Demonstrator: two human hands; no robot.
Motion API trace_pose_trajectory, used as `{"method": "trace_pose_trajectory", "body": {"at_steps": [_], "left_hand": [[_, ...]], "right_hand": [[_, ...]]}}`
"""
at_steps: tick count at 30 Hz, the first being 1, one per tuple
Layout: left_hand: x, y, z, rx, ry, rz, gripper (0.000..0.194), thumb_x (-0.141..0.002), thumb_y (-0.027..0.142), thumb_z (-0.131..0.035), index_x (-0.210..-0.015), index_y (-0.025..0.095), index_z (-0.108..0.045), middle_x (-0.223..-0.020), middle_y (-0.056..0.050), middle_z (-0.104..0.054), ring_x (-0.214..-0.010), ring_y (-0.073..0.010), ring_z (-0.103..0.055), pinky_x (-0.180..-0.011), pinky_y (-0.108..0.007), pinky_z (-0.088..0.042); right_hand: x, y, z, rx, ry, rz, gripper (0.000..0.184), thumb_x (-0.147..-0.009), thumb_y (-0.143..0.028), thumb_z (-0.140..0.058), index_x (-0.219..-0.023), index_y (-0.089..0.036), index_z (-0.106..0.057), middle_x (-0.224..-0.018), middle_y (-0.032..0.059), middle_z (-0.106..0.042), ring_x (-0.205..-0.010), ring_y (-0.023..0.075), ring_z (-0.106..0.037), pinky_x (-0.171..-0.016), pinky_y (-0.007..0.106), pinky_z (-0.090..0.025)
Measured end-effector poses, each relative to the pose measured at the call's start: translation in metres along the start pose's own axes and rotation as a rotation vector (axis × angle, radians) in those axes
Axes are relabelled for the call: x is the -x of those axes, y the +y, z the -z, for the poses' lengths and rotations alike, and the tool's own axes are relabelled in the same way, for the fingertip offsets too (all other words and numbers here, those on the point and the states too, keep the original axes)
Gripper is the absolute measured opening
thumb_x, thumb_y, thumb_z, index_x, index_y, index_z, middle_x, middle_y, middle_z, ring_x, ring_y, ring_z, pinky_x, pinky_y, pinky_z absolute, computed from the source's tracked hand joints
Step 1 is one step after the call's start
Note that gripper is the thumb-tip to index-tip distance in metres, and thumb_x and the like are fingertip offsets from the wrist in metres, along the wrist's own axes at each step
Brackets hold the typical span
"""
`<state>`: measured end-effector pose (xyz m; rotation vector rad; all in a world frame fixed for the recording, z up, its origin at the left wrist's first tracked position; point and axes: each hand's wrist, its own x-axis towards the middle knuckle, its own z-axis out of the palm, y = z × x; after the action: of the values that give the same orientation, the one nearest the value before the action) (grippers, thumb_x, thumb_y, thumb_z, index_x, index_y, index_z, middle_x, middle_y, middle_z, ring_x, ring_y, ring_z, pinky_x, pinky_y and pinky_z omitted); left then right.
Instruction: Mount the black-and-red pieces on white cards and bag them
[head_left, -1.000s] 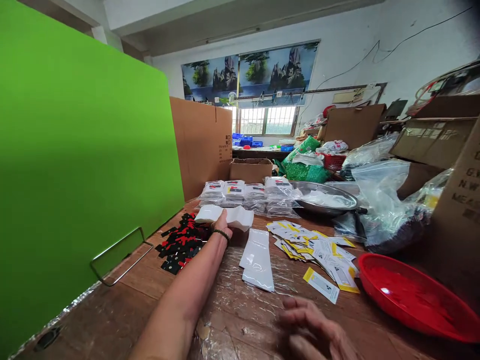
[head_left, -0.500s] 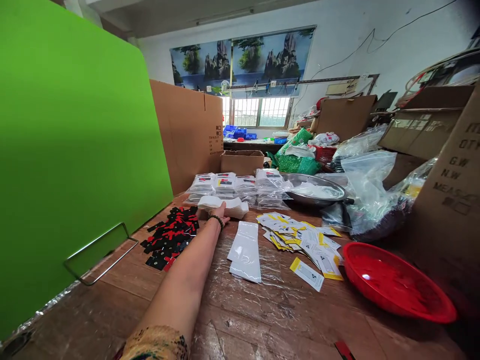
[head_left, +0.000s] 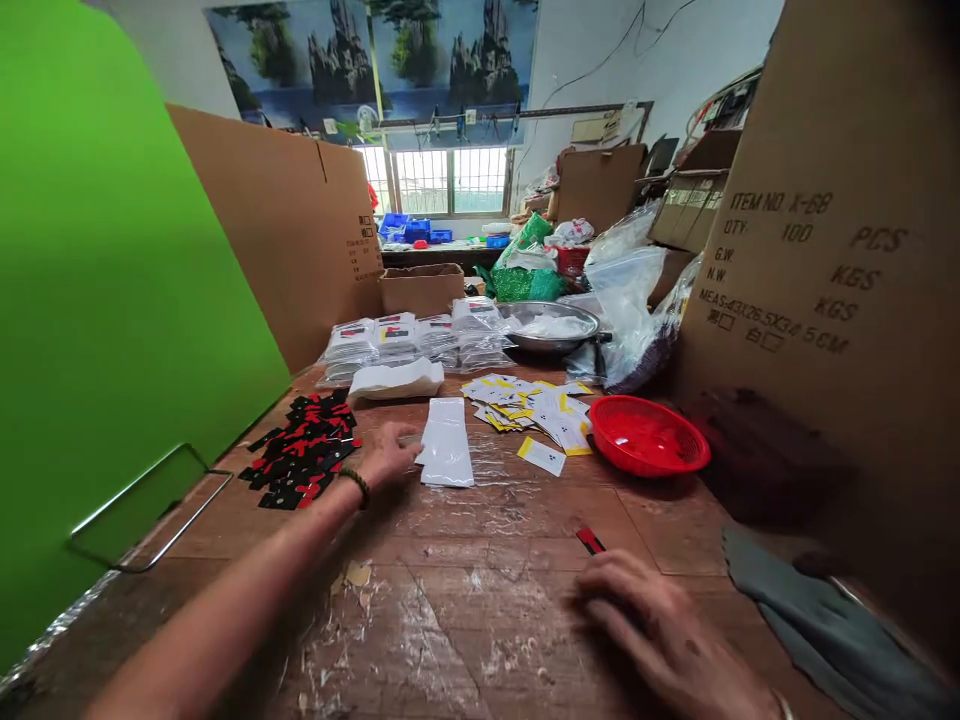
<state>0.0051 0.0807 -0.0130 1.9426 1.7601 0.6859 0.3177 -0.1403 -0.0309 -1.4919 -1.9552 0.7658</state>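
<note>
My left hand (head_left: 388, 452), slightly blurred, is at the left edge of the flat white plastic bags (head_left: 448, 445), fingers stretched out and nothing visible in them. Whether its fingertips touch the bags I cannot tell. To its left lies a pile of black and red pieces (head_left: 304, 448). A wavy white stack (head_left: 397, 380) rests just beyond the hand. My right hand (head_left: 649, 610), blurred by motion, is low over the table at the right with fingers apart. A single red and black piece (head_left: 590, 541) lies just beyond its fingertips.
White and yellow cards (head_left: 532, 405) lie scattered behind a red plastic basket (head_left: 649, 440). Packed clear bags (head_left: 394, 340) and a metal pan (head_left: 551, 325) stand at the back. Tall cartons (head_left: 810, 240) and a green panel (head_left: 127, 300) flank the table. Grey cloth (head_left: 817, 620) lies at right.
My left hand has drawn back from the wavy white stack to the flat bags. My right hand has come into view near the red and black piece. The view has turned right and down.
</note>
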Motion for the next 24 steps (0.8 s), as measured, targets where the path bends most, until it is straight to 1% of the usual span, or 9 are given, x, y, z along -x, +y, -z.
{"method": "trace_pose_trajectory", "body": {"at_steps": [2,5,8,12,17,19,21,22,24], "left_hand": [[0.028,-0.001,-0.010,-0.084,0.011,-0.189,0.032,-0.076,0.022,-0.066,-0.107,0.016,-0.070,-0.123,-0.011,-0.065,-0.114,-0.0258,-0.057,-0.102,-0.037,-0.040],[0.055,0.000,-0.028,-0.230,0.024,-0.473,0.033,-0.078,0.026,-0.065,-0.110,0.019,-0.069,-0.134,-0.012,-0.057,-0.125,-0.0278,-0.047,-0.109,-0.044,-0.032],[0.061,0.002,-0.040,-0.294,0.001,-0.528,0.036,-0.079,0.035,-0.066,-0.112,0.022,-0.067,-0.138,-0.011,-0.054,-0.128,-0.0298,-0.041,-0.110,-0.046,-0.028],[0.048,0.007,-0.050,-0.254,0.069,-0.412,0.034,-0.087,0.038,-0.055,-0.117,0.025,-0.064,-0.141,-0.008,-0.052,-0.130,-0.0279,-0.039,-0.112,-0.046,-0.022],[0.020,0.022,-0.063,-0.293,0.098,-0.223,0.043,-0.091,0.042,-0.048,-0.129,0.023,-0.054,-0.150,-0.011,-0.041,-0.138,-0.0300,-0.032,-0.113,-0.047,-0.017],[0.012,0.032,-0.070,-0.298,0.102,-0.097,0.063,-0.085,0.054,-0.052,-0.138,0.019,-0.044,-0.152,-0.018,-0.034,-0.137,-0.0354,-0.032,-0.110,-0.048,-0.022],[0.007,0.042,-0.075,-0.298,0.110,0.013,0.088,-0.073,0.062,-0.062,-0.142,0.014,-0.035,-0.151,-0.025,-0.030,-0.133,-0.0422,-0.034,-0.106,-0.051,-0.026],[0.004,0.047,-0.077,-0.296,0.114,0.058,0.094,-0.068,0.060,-0.067,-0.142,0.013,-0.032,-0.149,-0.027,-0.032,-0.131,-0.0440,-0.036,-0.104,-0.051,-0.027],[0.001,0.055,-0.080,-0.279,0.127,0.125,0.088,-0.066,0.047,-0.071,-0.138,0.011,-0.034,-0.140,-0.028,-0.041,-0.128,-0.0435,-0.039,-0.102,-0.051,-0.029]], "right_hand": [[0.006,0.017,0.009,0.180,0.176,-0.013,0.027,-0.091,-0.035,-0.044,-0.094,-0.023,-0.068,-0.103,0.0090,-0.064,-0.096,0.0234,-0.060,-0.089,0.039,-0.048],[0.013,0.042,0.017,0.335,0.296,-0.014,0.027,-0.088,-0.036,-0.046,-0.094,-0.024,-0.069,-0.103,0.0101,-0.065,-0.097,0.0262,-0.059,-0.088,0.043,-0.048],[0.019,0.054,0.022,0.377,0.339,-0.026,0.029,-0.085,-0.037,-0.046,-0.093,-0.023,-0.070,-0.102,0.0108,-0.065,-0.095,0.0269,-0.059,-0.087,0.044,-0.048],[0.024,0.050,0.023,0.387,0.363,-0.072,0.028,-0.082,-0.037,-0.048,-0.091,-0.023,-0.071,-0.101,0.0107,-0.066,-0.091,0.0272,-0.059,-0.085,0.045,-0.048],[0.020,0.029,0.007,0.301,0.293,-0.033,0.028,-0.085,-0.033,-0.046,-0.093,-0.022,-0.070,-0.104,0.0108,-0.064,-0.096,0.0258,-0.059,-0.087,0.042,-0.049],[0.018,0.020,0.000,0.241,0.249,-0.014,0.027,-0.088,-0.033,-0.045,-0.092,-0.022,-0.070,-0.104,0.0104,-0.064,-0.096,0.0246,-0.060,-0.087,0.040,-0.049],[0.019,0.015,-0.006,0.179,0.193,-0.004,0.027,-0.090,-0.034,-0.044,-0.090,-0.023,-0.069,-0.102,0.0097,-0.064,-0.095,0.0231,-0.060,-0.087,0.038,-0.050],[0.019,0.014,-0.008,0.153,0.171,-0.004,0.028,-0.091,-0.035,-0.044,-0.089,-0.023,-0.069,-0.101,0.0095,-0.064,-0.095,0.0226,-0.061,-0.086,0.036,-0.050],[0.022,0.014,-0.009,0.118,0.153,-0.011,0.028,-0.091,-0.036,-0.044,-0.089,-0.022,-0.069,-0.100,0.0097,-0.064,-0.094,0.0222,-0.062,-0.086,0.035,-0.051]]}}
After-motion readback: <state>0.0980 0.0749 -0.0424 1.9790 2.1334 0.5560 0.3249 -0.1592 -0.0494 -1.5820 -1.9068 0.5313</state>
